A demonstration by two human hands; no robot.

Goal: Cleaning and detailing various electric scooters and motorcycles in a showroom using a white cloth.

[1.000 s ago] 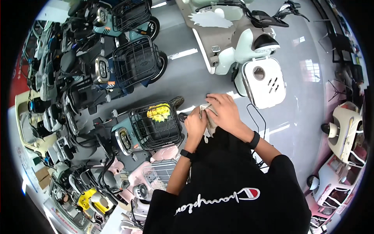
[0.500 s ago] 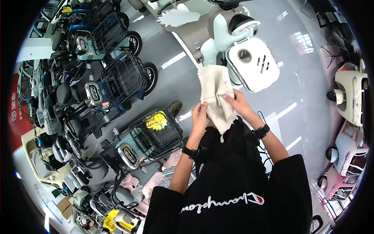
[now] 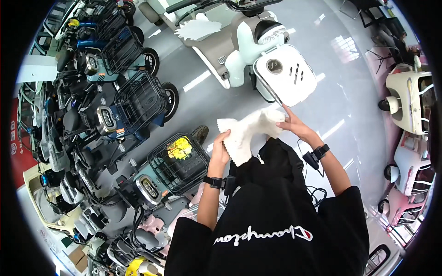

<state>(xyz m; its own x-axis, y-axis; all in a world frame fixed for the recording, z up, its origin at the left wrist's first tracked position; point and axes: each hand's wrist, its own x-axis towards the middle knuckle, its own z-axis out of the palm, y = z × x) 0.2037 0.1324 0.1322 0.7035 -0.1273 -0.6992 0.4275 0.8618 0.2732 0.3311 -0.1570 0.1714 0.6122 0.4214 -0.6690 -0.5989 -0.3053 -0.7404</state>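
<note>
Cloth (image 3: pixel 243 132): off-white and jagged-edged; bowed into an arch and suspended between the left hand (image 3: pixel 219 149) and the right hand (image 3: pixel 294 126), in front of the black shirt (image 3: pixel 262 216).
Left grip: closed on the near left portion of the cloth; the edge is pinched between thumb and fingers.
Right grip: closed on the right end of the cloth; the index finger is extended away from the body. Whether the white box is touched by that fingertip cannot be told.
Wrists: a black band is worn on each, the left band (image 3: pixel 214 182) and the right band (image 3: pixel 317 153).
Scooter ahead: mint-green bodywork (image 3: pixel 246 51) is seen beyond the cloth, with the white box (image 3: pixel 286 76) mounted at its front; a round dark disc and slanted slots are noted on the box face.
Nearest basket: black wire basket (image 3: pixel 183 171), fitted to a blue-green scooter left of the cloth; a bright yellow item (image 3: pixel 179 148) is contained in it.
Left row: further scooters are parked close together, among them a dark blue one with a black basket (image 3: pixel 140 99).
Right side: a cream vehicle (image 3: pixel 395 105) is parked along the pink-tinted edge of the grey floor (image 3: pixel 347 99).
</note>
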